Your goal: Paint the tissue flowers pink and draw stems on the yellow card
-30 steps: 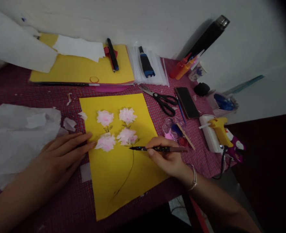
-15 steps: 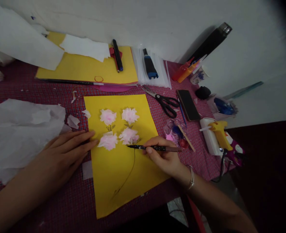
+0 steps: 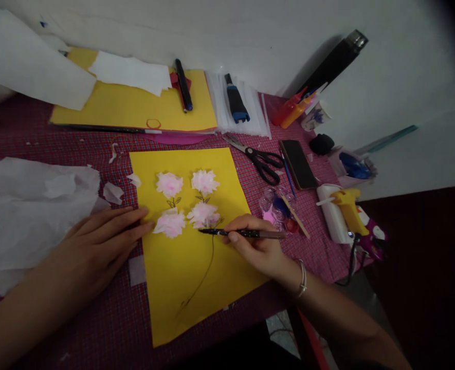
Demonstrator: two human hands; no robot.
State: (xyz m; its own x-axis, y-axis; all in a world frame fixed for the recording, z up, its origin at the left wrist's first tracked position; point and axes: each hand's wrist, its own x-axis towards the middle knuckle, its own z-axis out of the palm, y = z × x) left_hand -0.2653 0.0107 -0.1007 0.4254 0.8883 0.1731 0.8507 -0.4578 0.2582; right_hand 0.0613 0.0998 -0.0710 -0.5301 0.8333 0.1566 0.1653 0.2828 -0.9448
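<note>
A yellow sheet of paper [image 3: 177, 288] lies on the checked cloth, bearing several pale pink paper flowers [image 3: 204, 215] with small drawn leaves and one long curved stem line. My right hand [image 3: 256, 244] grips a black pen [image 3: 250, 234] above the sheet, its tip just below the lower right flower. Whether the tip touches the paper I cannot tell. Flat at the sheet's left edge rests my left hand [image 3: 104, 241], fingers stretched out and fingertips on the yellow paper. Beneath and beside that hand spreads crumpled white tissue paper [image 3: 30, 216].
Black-handled scissors [image 3: 264, 162], a phone [image 3: 298, 164] and a paint palette [image 3: 277, 208] with a wooden stick lie to the right. Farther right is a yellow glue gun [image 3: 348, 208]. A black bottle [image 3: 331, 64] stands by the wall, behind glue tubes [image 3: 292, 110].
The whole view has shifted slightly. My right hand still holds the pen near the lower right flower, and my left hand stays flat at the sheet's edge.
</note>
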